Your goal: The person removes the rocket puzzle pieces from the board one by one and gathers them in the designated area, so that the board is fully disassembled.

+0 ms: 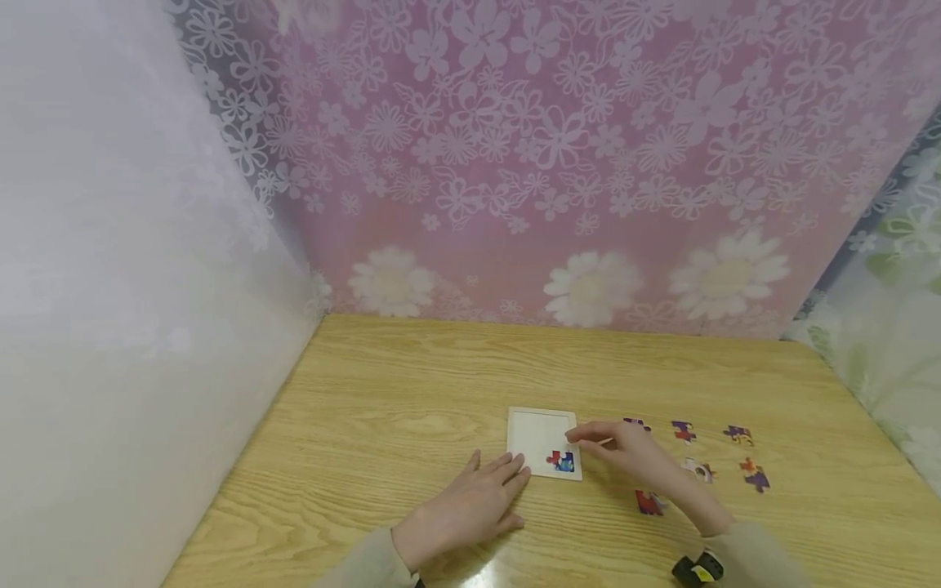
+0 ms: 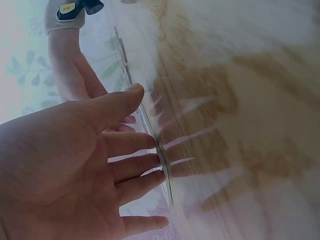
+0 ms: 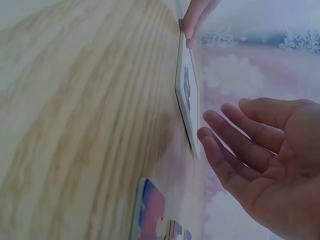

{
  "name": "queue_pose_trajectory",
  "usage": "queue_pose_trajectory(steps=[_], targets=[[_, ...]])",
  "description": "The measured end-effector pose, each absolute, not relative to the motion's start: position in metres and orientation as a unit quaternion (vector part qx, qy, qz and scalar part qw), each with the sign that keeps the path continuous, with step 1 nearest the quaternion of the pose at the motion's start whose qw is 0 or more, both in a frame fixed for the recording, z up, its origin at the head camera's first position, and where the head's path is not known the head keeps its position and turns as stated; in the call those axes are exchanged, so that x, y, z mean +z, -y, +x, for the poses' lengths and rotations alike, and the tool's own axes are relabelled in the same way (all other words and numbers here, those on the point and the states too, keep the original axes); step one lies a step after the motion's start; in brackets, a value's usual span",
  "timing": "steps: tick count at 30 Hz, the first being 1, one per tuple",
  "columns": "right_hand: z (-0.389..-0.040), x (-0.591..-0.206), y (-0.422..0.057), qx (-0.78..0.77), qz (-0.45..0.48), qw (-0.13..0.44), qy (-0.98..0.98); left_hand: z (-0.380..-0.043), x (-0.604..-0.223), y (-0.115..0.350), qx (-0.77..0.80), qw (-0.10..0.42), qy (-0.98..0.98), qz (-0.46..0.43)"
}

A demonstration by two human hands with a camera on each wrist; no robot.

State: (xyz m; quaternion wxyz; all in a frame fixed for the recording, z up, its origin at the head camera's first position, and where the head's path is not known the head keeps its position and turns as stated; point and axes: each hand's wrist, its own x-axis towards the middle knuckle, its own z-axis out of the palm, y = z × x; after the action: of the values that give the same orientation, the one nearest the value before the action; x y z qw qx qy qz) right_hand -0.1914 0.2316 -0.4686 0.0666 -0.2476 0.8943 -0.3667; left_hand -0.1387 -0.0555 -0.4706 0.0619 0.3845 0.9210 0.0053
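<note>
A white square puzzle tray [image 1: 537, 431] lies flat on the table, with joined red and blue jigsaw pieces [image 1: 563, 461] in its lower right corner. My left hand [image 1: 474, 500] rests its extended fingertips on the tray's near left edge; the left wrist view shows the fingers [image 2: 137, 172] spread along that edge. Over the tray's right side hovers my right hand [image 1: 632, 453]. In the right wrist view its fingers [image 3: 245, 145] are loosely bent, with nothing visible between them, beside the tray [image 3: 186, 117].
Loose jigsaw pieces lie right of the tray, among them a red one [image 1: 650, 502], a purple and red one [image 1: 684, 431] and an orange and purple one [image 1: 754, 474]. My right forearm passes over that area. A flowered curtain [image 1: 559, 163] hangs behind the wooden table [image 1: 382, 392].
</note>
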Motion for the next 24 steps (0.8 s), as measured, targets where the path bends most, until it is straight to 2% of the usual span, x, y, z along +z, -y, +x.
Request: queue_pose_trajectory(steps=[15,24], targets=[[-0.192,-0.472,-0.221,-0.344,-0.264,0.083,-0.897,-0.139,-0.468,0.053,0.01,0.083,-0.923,0.376],[-0.193,-0.47,-0.22,-0.354,-0.275,0.078,-0.89,-0.139,-0.468,0.053,0.003,0.075,-0.923,0.377]])
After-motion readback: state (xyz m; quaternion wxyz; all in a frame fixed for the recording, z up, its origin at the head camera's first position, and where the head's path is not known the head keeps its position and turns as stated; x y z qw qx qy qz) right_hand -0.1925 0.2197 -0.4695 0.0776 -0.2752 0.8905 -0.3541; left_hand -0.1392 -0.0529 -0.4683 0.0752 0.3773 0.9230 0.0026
